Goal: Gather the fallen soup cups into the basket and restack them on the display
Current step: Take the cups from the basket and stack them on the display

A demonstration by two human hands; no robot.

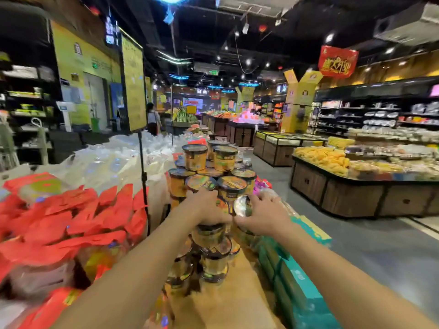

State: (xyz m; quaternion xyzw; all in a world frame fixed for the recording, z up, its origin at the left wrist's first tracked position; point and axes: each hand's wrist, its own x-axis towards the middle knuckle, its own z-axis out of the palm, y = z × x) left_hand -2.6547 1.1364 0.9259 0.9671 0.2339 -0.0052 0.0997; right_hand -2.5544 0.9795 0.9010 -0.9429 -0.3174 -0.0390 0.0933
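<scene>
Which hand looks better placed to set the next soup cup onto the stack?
The right hand: it holds a tilted cup beside the stack, while the left hand lies over the stack's top, seemingly steadying it.

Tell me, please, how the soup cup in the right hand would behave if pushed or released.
The soup cup that the right hand grips is round and tilted, so it would probably roll if released. It looks a rigid tub, likely keeping its shape. The stacked cups stand in narrow tiers; a push may topple them.
</scene>
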